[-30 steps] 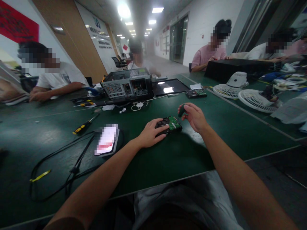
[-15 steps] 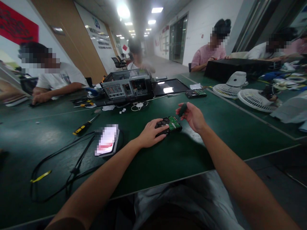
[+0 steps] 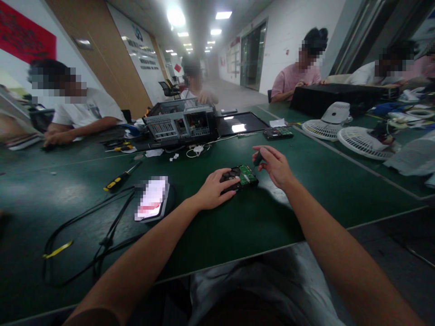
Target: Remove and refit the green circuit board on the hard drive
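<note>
A hard drive (image 3: 247, 175) lies on the green tabletop (image 3: 217, 231), its green circuit board facing up. My left hand (image 3: 215, 188) grips the drive's left end, thumb along the near edge and fingers over the top. In my right hand (image 3: 276, 166) is a screwdriver (image 3: 258, 157) with a dark green handle, held upright at a slight tilt. Its thin shaft points down at the right side of the circuit board; whether the tip sits in a screw is too small to tell.
A lit phone (image 3: 152, 198) and looped black cable (image 3: 105, 242) lie left, beside a yellow-black screwdriver (image 3: 117, 182). Beyond stand an open computer case (image 3: 178, 124), a dark flat panel (image 3: 241, 123), another hard drive (image 3: 278, 132) and white fan parts (image 3: 362, 141). Several people sit around.
My right hand's fingers have shifted around the screwdriver handle, index finger now stretched farther over it. My left hand and the hard drive stay in place.
</note>
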Available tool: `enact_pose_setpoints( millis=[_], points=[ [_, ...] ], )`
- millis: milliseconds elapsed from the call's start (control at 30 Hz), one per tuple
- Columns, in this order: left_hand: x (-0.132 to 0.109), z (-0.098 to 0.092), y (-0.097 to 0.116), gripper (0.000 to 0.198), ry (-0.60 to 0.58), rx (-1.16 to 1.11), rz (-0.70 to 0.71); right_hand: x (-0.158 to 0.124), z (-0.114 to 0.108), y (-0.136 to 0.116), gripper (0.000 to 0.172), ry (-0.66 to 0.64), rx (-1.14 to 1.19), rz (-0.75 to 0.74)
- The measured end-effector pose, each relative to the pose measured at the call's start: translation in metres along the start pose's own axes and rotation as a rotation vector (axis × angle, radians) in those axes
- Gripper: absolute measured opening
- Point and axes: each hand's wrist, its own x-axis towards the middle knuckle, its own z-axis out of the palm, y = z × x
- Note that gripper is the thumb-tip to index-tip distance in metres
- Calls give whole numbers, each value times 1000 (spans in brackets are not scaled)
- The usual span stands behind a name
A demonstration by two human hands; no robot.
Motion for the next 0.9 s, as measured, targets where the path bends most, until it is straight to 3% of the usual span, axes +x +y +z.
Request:
enact_pose_setpoints(
  millis=[367,633,900],
  points=[
    [0,-3,2,52,-21,15,-7,-1,2,2,22,-5,-6,-5],
    [-1,0,0,52,-11,21,-4,1,2,5,42,-21,133,36],
    [-1,-2,1,53,-9,11,-1,-2,3,-1,27,-20,63,7]
  ],
)
